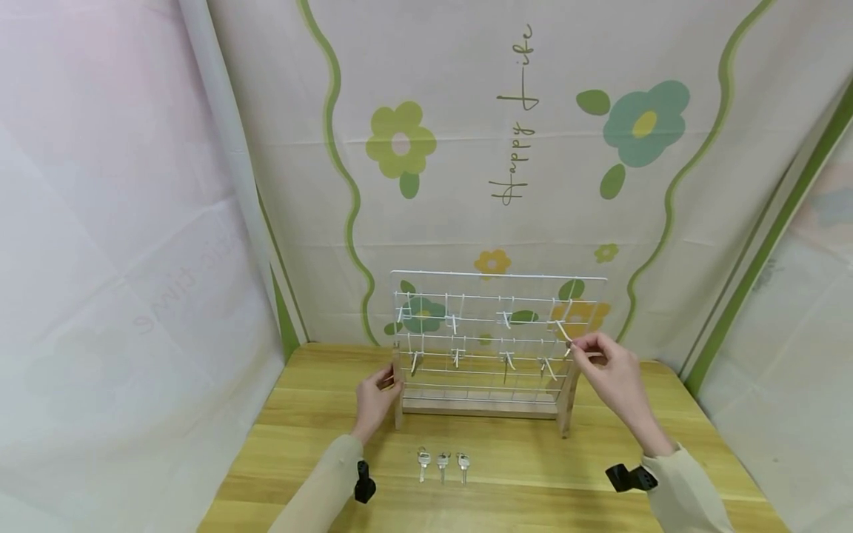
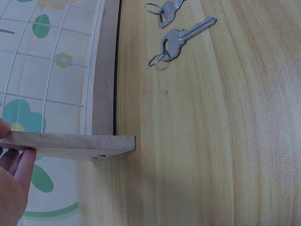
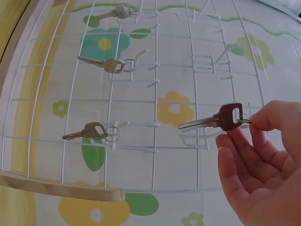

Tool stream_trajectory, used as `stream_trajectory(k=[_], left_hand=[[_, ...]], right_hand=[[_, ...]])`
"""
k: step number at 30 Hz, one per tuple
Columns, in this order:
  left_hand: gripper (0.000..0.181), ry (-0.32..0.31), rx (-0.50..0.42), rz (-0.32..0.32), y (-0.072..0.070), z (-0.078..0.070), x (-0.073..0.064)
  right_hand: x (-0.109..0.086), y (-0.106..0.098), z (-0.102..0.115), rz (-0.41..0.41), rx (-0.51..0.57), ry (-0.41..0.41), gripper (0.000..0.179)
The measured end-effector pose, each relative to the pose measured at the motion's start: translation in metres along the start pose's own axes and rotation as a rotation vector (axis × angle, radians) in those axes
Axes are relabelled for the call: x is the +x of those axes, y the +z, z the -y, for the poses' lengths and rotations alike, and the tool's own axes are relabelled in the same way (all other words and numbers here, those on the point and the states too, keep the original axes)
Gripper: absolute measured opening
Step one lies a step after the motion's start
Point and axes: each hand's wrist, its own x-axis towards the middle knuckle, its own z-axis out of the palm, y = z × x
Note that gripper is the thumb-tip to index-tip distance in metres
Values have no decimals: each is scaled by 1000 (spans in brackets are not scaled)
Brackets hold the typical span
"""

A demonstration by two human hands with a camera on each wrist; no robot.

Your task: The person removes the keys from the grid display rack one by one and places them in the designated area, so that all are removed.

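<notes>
My left hand (image 1: 375, 402) grips the wooden side post (image 1: 398, 403) of a white wire grid rack (image 1: 500, 275). In the left wrist view, its fingers (image 2: 26, 169) lie on both sides of that post. At the rack's right end, my right hand (image 1: 614, 371) pinches the ring of a silver key (image 3: 230, 117) between thumb and fingertips. The key is level, its blade pointing toward the grid, close to the upper right hook (image 1: 563, 330). In the right wrist view, several keys hang on other hooks, among them one key (image 3: 113, 66) and another key (image 3: 91, 132).
Three keys with rings lie in a row on the wooden table in front of the rack: a left key (image 1: 423, 460), a middle key (image 1: 443, 465) and a right key (image 1: 463, 466). A flowered cloth (image 1: 453, 66) hangs behind the rack.
</notes>
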Motion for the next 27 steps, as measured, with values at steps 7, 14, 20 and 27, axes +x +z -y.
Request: stream_trajectory(k=[7, 14, 20, 27], left_hand=[[42, -1, 2, -9, 1, 1, 0], [41, 15, 7, -18, 1, 2, 1], [41, 13, -2, -21, 1, 2, 1], [42, 8, 5, -24, 2, 4, 1]], right_hand=[[-10, -2, 0, 33, -74, -15, 5], [-26, 11, -8, 134, -107, 15, 5], [-44, 35, -19, 225, -38, 79, 5], [-69, 69, -35, 335, -11, 220, 8]])
